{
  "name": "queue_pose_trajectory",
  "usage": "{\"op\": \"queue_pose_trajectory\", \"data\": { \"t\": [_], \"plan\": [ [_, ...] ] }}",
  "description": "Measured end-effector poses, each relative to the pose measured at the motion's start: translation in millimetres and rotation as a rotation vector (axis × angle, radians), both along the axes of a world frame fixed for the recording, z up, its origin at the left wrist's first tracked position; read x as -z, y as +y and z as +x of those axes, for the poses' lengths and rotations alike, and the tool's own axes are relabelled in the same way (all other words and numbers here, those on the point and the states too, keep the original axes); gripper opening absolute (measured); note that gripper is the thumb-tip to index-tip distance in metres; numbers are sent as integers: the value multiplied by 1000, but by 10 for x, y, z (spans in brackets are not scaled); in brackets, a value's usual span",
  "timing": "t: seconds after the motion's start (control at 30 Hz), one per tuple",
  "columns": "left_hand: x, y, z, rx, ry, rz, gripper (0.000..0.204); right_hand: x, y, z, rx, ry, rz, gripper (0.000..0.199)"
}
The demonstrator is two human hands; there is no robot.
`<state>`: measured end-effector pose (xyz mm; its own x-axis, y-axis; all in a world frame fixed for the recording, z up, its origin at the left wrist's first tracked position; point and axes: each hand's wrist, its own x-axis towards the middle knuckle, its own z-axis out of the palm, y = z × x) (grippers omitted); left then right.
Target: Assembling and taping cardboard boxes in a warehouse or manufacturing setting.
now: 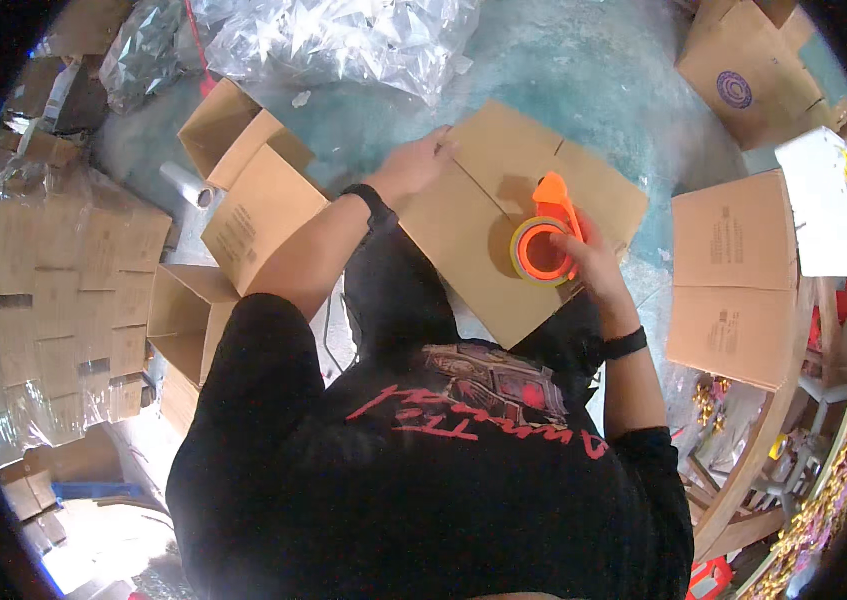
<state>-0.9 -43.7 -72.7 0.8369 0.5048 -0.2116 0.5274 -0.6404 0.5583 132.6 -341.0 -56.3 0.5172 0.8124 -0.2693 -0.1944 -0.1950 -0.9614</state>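
In front of me a brown cardboard box (484, 290) stands at an angle by my knees, its flat top face showing a seam between flaps. My right hand (594, 258) is closed around an orange tape dispenser (554, 190) with a roll of yellowish tape (522, 262) on it. The dispenser is above the right part of the box and casts a shadow on the cardboard. My left hand (422, 165) grips the box at its far left edge, the fingertips partly hidden by the edge.
Open cardboard boxes (279, 215) stand at my left, near a clear plastic roll (187, 187) and a wrapped carton stack (64, 290). Silvery goods in clear plastic (334, 45) lie ahead. At right are a carton (729, 280), a white box (824, 205) and a wooden frame (749, 470).
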Motion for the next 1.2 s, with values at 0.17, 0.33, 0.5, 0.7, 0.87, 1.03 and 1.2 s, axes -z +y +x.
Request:
{"op": "queue_pose_trajectory", "data": {
  "t": [0.17, 0.33, 0.5, 0.7, 0.87, 1.03, 1.2],
  "plan": [
    [0, 150, 53, 63, 0, -64, 58, -297, 54, -155, 42, -338, 223, 80],
    [-71, 141, 38, 109, -15, -153, 57, -581, 64, -312, 24, -824, 205, 80],
    [-265, 32, 55, 149, -63, -250, 56, -384, 36, -330, -39, -964, 187, 76],
    [164, 193, 40, 184, -173, -343, 50, -116, 168, -437, -50, -1041, 132, 70],
    [-31, 179, 138, 134, -26, -294, 44, -89, 301, -402, -57, -977, 82, 69],
    [-564, -194, 319, 89, 119, -71, 39, -60, 268, -334, -91, -981, 46, 72],
    [-365, -346, 101, -127, -196, -1023, 28, -193, 294, -357, -126, -972, 71, 72]
  ]
}}
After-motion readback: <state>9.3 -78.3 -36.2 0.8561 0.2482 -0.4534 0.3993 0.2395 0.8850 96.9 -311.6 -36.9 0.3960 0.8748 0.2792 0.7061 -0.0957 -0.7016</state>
